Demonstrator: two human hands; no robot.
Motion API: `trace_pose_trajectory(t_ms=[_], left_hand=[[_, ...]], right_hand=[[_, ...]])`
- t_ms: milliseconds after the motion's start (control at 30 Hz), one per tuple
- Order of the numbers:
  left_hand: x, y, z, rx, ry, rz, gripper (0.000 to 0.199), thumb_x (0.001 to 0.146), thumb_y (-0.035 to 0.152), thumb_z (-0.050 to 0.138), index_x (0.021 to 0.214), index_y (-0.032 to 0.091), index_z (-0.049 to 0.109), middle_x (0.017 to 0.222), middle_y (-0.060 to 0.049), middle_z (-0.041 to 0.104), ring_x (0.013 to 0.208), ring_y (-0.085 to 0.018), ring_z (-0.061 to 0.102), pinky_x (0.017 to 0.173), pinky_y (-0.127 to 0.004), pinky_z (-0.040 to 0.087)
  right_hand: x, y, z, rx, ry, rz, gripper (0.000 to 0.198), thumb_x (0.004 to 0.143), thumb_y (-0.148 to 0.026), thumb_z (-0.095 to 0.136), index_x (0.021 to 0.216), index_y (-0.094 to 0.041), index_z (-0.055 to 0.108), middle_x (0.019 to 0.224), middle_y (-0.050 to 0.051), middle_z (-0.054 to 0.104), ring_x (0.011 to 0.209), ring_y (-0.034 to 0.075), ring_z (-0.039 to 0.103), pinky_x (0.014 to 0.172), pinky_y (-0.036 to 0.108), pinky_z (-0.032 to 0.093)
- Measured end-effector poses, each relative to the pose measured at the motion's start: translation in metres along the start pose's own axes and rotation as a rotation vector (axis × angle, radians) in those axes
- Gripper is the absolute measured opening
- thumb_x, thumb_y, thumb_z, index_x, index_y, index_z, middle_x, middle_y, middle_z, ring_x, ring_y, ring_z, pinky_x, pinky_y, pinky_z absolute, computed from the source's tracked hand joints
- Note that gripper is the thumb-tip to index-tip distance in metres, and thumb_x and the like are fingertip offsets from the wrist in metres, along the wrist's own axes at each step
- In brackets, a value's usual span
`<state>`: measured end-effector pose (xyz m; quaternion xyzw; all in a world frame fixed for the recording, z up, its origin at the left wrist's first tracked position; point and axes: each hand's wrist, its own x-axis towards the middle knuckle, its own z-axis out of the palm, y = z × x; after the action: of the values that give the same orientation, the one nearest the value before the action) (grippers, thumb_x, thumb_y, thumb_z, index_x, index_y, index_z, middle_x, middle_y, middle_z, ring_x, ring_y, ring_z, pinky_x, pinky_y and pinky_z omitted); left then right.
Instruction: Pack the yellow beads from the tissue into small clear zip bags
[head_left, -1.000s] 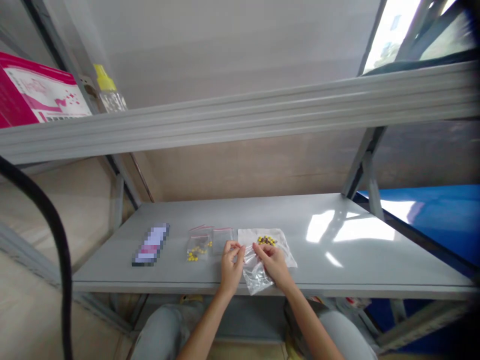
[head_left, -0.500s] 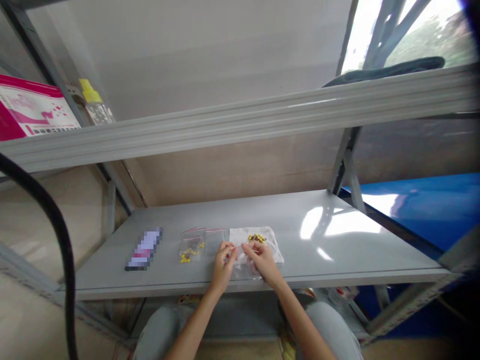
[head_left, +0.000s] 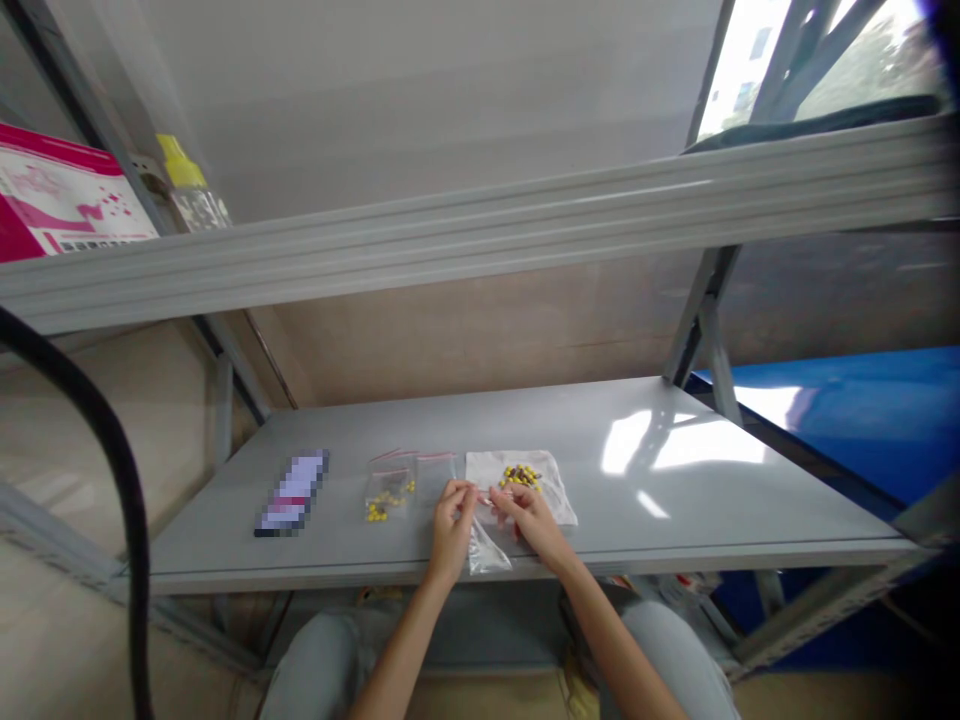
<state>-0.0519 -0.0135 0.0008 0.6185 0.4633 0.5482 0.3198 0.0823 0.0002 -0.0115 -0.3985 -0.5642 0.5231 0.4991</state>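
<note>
My left hand (head_left: 451,522) and my right hand (head_left: 529,518) both pinch the top edge of a small clear zip bag (head_left: 486,548), which hangs between them near the front edge of the grey shelf (head_left: 675,500). Just behind my right hand a white sheet (head_left: 555,480) carries a small heap of yellow and dark beads (head_left: 519,475). To the left of my left hand lie small red-striped zip bags (head_left: 390,485), one with yellow beads inside, one seemingly empty (head_left: 437,468).
A dark flat phone-like object (head_left: 291,492) lies at the shelf's left. An upper shelf beam (head_left: 480,240) crosses overhead, with a pink box (head_left: 60,205) and a yellow-capped bottle (head_left: 187,190) on it. A black cable (head_left: 112,460) hangs left; blue surface (head_left: 862,410) at right.
The hands stay together on the clear bag; the bag lifted briefly and now hangs down again between them. The camera view shifted slightly.
</note>
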Motion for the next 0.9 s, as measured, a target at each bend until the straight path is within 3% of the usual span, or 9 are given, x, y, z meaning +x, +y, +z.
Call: trace_pose_trajectory(t_ms=[367, 733, 900], left_hand=[[0.002, -0.002, -0.002, 0.076, 0.078, 0.017, 0.036, 0.086, 0.042, 0.046, 0.065, 0.016, 0.059, 0.080, -0.003, 0.053, 0.079, -0.016, 0.054, 0.075, -0.027, 0.041], [0.001, 0.001, 0.001, 0.136, 0.046, 0.047, 0.028, 0.081, 0.039, 0.053, 0.070, 0.014, 0.063, 0.084, -0.005, 0.053, 0.077, -0.015, 0.053, 0.070, -0.026, 0.042], [0.003, -0.004, 0.003, 0.193, -0.006, 0.096, 0.034, 0.084, 0.039, 0.049, 0.063, 0.016, 0.060, 0.071, -0.002, 0.053, 0.073, -0.016, 0.053, 0.071, -0.027, 0.041]], right_hand=[[0.000, -0.005, 0.006, 0.016, 0.066, 0.002, 0.047, 0.071, -0.065, 0.054, 0.059, -0.020, 0.048, 0.048, -0.005, 0.046, 0.038, 0.008, 0.040, 0.031, 0.019, 0.030], [0.003, 0.006, 0.005, 0.049, 0.100, -0.012, 0.046, 0.069, -0.061, 0.060, 0.054, -0.020, 0.045, 0.044, -0.004, 0.049, 0.032, 0.007, 0.035, 0.030, 0.020, 0.028], [0.001, 0.001, 0.004, 0.061, 0.136, -0.065, 0.046, 0.070, -0.062, 0.059, 0.055, -0.020, 0.046, 0.045, -0.004, 0.048, 0.032, 0.007, 0.035, 0.029, 0.020, 0.028]])
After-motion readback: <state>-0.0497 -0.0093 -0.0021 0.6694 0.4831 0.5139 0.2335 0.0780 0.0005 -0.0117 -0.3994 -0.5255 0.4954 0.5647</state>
